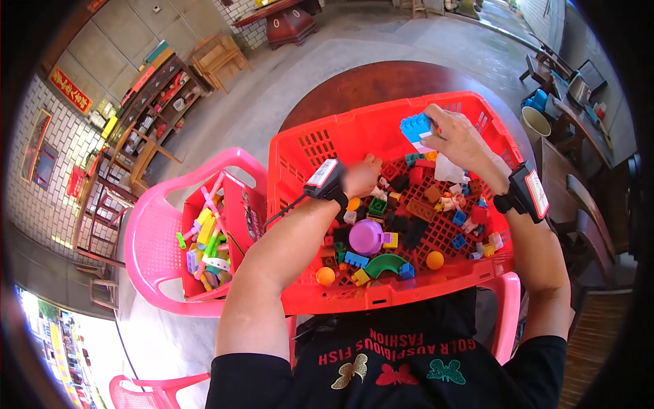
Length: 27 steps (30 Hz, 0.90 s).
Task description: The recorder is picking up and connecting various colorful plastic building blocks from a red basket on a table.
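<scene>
Grey concrete floor spreads under everything, with a round dark wooden worktop (pixel 388 82) beyond the person and shelves of goods (pixel 146 102) far to the left along a tiled wall. A large red plastic basket (pixel 320 146) sits in front of the person, its near edge close to the black shirt and its far side over the worktop's edge. To the left stands a pink plastic chair (pixel 153 238) carrying a smaller red box (pixel 238 204) full of pale sticks and connector pieces in yellow, green and pink. Dark wooden chairs (pixel 579 225) crowd the right side, partly cut off by the dark rim of the view.

Inside the basket lies a jumble of small building bricks, a purple bowl-like piece (pixel 366 236), a green arch (pixel 383 264) and two orange balls (pixel 325 275) near the front wall. The left forearm crosses over the basket's left half and hides what lies beneath it.

The left hand (pixel 361 176) reaches down among the bricks, its fingers curled and mostly hidden; I cannot tell whether it holds anything. The right hand (pixel 460 140) is raised at the far right of the basket, fingers pinched on a blue studded brick (pixel 416 127), a bright rectangular block with rows of round studs. Each wrist wears a black band with a small boxy device.
</scene>
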Each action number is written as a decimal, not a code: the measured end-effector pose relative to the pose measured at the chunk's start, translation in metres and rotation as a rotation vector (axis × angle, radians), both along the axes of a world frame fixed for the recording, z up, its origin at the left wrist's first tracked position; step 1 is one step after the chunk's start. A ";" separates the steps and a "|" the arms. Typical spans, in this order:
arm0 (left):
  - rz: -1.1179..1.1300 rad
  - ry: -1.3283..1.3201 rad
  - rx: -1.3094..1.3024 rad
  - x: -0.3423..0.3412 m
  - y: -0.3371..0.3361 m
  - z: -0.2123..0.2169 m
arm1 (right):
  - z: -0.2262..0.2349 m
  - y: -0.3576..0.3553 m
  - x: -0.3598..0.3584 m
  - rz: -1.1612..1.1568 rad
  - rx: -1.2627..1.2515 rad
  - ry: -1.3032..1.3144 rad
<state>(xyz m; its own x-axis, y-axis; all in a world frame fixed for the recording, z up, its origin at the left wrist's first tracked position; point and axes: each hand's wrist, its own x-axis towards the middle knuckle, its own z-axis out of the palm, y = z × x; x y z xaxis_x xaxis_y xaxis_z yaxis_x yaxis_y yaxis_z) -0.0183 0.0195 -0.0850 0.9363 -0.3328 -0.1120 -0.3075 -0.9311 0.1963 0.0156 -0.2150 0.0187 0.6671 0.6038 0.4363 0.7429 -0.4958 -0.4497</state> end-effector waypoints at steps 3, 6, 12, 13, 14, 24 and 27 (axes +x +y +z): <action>0.022 -0.024 -0.040 0.006 0.008 0.001 | -0.002 -0.001 0.003 0.000 0.001 0.004; -0.005 0.419 -0.023 0.006 0.016 -0.001 | 0.000 0.000 0.005 -0.005 -0.008 -0.010; -0.107 0.285 0.060 0.011 0.009 0.031 | -0.009 -0.004 0.012 0.018 -0.040 0.011; -0.107 0.284 0.059 0.013 0.011 0.037 | -0.010 -0.003 0.014 0.025 -0.046 0.014; -0.038 0.133 -0.040 0.015 0.016 0.042 | -0.011 -0.002 0.015 0.024 -0.047 0.011; 0.111 0.099 -1.311 -0.001 0.011 0.091 | -0.017 0.004 0.004 0.083 0.021 0.154; 0.096 0.144 -1.440 -0.005 0.006 0.097 | -0.014 0.007 -0.002 0.085 0.041 0.279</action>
<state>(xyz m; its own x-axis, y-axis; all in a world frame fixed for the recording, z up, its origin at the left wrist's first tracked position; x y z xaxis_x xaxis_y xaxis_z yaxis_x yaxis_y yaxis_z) -0.0230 0.0254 0.0118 0.9708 -0.1730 0.1659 -0.1538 0.0813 0.9847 0.0140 -0.2082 0.0046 0.7126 0.6481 0.2686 0.6259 -0.4144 -0.6607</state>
